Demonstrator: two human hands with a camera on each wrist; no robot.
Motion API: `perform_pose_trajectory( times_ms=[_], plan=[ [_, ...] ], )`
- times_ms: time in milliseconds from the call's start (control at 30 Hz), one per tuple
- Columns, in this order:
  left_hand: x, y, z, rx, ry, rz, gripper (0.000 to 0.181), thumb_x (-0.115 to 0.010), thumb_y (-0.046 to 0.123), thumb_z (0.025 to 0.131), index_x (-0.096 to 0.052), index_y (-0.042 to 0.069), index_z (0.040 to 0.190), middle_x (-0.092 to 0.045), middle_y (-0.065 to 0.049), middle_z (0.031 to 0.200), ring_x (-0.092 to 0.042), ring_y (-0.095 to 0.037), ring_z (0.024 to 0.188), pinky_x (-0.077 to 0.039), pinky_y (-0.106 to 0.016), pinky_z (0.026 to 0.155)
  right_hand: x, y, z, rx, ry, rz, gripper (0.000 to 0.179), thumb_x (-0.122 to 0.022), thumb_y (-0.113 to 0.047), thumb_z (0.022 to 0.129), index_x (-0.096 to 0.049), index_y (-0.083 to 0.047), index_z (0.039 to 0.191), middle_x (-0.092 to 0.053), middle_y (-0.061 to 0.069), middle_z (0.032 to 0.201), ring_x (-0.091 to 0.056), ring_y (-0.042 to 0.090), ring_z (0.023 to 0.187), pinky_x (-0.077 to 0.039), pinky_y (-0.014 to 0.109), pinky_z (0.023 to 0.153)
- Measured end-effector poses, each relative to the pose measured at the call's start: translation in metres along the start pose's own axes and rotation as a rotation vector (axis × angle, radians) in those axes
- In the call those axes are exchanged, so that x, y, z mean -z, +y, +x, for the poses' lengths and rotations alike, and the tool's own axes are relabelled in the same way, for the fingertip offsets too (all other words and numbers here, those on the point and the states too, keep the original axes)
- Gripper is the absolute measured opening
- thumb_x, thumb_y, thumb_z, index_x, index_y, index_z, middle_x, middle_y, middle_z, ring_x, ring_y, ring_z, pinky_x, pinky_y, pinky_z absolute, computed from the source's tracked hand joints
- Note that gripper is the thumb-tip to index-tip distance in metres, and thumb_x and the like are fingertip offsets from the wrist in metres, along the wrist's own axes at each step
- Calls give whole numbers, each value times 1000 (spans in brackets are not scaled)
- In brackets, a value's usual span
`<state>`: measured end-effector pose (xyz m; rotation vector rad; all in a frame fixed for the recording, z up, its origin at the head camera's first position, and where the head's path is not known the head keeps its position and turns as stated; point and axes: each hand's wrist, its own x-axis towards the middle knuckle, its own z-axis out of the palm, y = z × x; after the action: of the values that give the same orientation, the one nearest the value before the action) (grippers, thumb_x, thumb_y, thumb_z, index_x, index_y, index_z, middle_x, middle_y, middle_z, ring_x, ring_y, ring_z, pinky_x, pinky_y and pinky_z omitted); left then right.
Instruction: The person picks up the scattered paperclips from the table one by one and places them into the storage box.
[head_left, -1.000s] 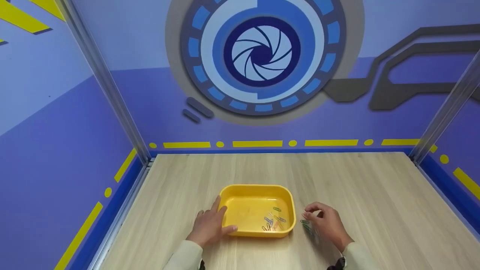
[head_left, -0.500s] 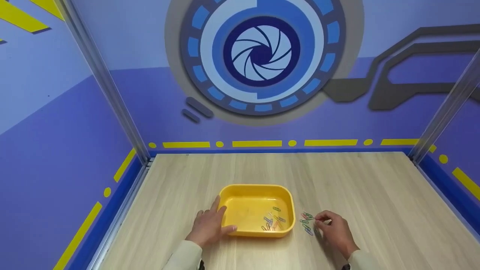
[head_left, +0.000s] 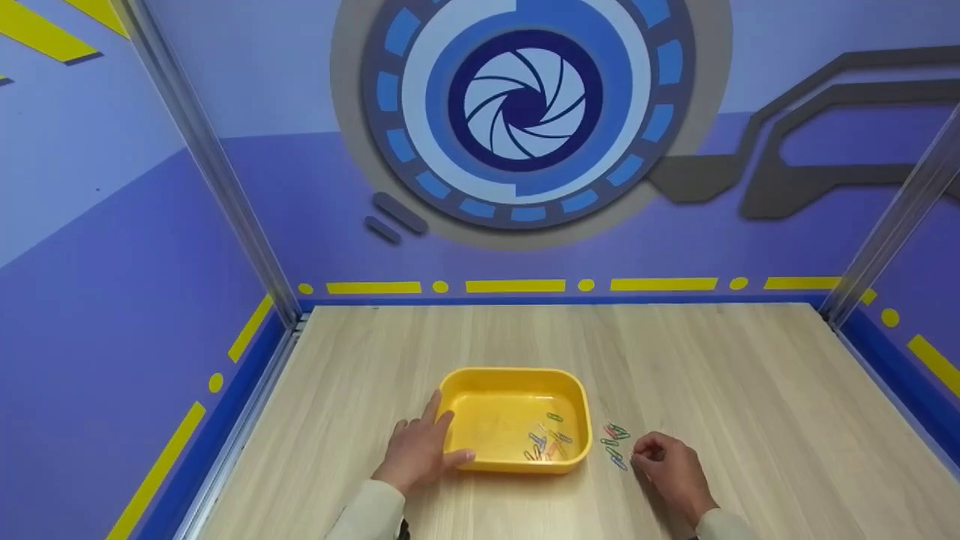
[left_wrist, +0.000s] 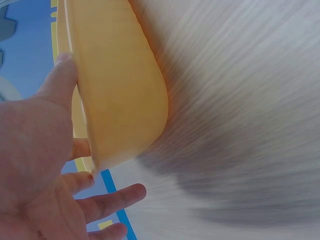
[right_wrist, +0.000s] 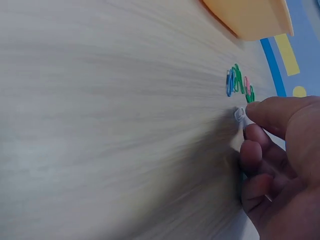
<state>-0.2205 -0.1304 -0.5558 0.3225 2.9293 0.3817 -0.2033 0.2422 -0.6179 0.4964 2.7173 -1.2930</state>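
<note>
Head view: the left hand [head_left: 420, 450] spreads loosely over the left end of a yellow tray [head_left: 480, 429], thumb on its near edge, mid-bench [head_left: 750, 375]. Off the tray's right edge, the right hand [head_left: 675, 476] curls, thumb and forefinger at a white clip [right_wrist: 240, 114]; I cannot tell whether they pinch it. Coloured clips [right_wrist: 237, 77] lie between; tray clips [head_left: 553, 446] sit toward its near right corner.

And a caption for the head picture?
Left hand on a yellow rectangular plastic tray, right hand by colourful wire paperclips.
</note>
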Motion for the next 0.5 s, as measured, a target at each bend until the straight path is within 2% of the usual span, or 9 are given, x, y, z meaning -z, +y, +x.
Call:
perform_pose_trajectory(
  times_ms=[233, 500],
  plan=[
    [0, 1, 1, 16, -13, -10, 82, -54, 68, 74, -45, 13, 134, -14, -8, 154, -51, -33, 113, -26, -52, 105, 0, 0, 0, 10, 7, -96, 10, -67, -6, 77, -65, -12, 84, -58, 2, 84, -50, 15, 79, -39, 26, 64],
    [-1, 1, 2, 19, -10, -6, 83, -54, 69, 73, -46, 13, 134, -15, -8, 154, -50, -32, 115, -27, -52, 105, -1, 2, -1, 36, -7, -143, 5, -66, -7, 77, -63, -12, 78, -54, 2, 80, -48, 15, 76, -37, 26, 62]
  ],
)
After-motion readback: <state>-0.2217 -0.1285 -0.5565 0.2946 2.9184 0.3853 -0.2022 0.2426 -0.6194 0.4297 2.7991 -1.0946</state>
